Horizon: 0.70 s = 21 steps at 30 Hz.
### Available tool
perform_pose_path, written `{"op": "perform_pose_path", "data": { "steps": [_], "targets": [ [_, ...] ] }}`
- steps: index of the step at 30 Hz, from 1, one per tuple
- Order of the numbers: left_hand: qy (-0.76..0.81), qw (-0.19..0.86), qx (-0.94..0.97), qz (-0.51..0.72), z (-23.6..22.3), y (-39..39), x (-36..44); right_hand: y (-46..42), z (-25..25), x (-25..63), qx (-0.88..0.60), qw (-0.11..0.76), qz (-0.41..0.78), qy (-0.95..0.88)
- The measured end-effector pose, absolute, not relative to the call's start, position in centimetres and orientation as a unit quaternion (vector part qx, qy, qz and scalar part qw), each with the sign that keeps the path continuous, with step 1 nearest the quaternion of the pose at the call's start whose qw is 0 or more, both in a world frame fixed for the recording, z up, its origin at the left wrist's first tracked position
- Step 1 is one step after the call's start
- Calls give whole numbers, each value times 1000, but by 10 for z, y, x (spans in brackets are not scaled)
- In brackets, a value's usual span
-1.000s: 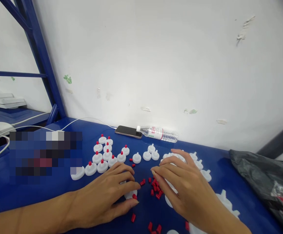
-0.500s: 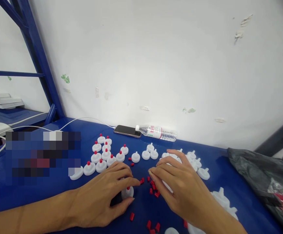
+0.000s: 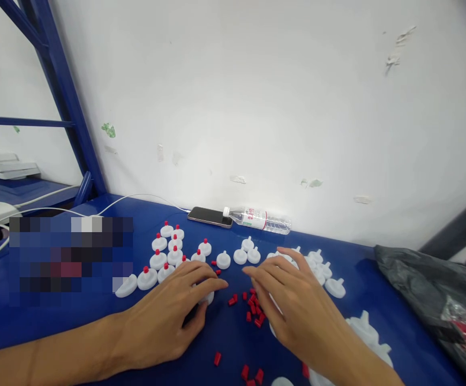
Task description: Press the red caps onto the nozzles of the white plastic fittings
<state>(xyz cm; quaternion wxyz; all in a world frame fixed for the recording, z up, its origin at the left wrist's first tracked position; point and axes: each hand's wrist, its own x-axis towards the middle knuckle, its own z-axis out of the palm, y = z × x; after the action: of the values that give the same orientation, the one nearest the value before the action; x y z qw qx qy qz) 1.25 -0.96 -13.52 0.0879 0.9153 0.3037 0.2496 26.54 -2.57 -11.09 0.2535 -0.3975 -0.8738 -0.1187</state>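
Observation:
My left hand (image 3: pixel 164 319) lies on the blue table (image 3: pixel 377 305), its fingers closed over a white cap (image 3: pixel 208 297) that peeks out under the fingertips. Just beyond it stands a cluster of white caps with red plugs (image 3: pixel 167 256). My right hand (image 3: pixel 297 308) hovers with its fingers stretched out and apart, holding nothing. It is above a scatter of small red plugs (image 3: pixel 253 311) and partly covers some plain white caps. More plain white caps (image 3: pixel 241 255) stand behind both hands.
A phone (image 3: pixel 210 216) on a white cable (image 3: pixel 136 197) and a lying water bottle (image 3: pixel 263 220) rest against the wall. A black plastic bag (image 3: pixel 429 289) fills the right side. Blue shelf posts (image 3: pixel 66 107) rise at the left. More white caps (image 3: pixel 367 329) lie near my right wrist.
My left hand has slid the white cap forward, toward the cluster of plugged caps. My right hand's fingers have crept slightly forward and left over the red plugs.

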Motion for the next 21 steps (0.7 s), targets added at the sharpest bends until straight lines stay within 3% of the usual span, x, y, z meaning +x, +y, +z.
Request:
{"op": "perform_pose_path", "data": {
  "steps": [13, 21],
  "targets": [
    [290, 96, 921, 240, -135, 3, 15, -29, -112, 263, -412, 236, -89, -876],
    [300, 49, 924, 232, -142, 2, 9, -28, -113, 262, -411, 234, -90, -876]
  ]
}}
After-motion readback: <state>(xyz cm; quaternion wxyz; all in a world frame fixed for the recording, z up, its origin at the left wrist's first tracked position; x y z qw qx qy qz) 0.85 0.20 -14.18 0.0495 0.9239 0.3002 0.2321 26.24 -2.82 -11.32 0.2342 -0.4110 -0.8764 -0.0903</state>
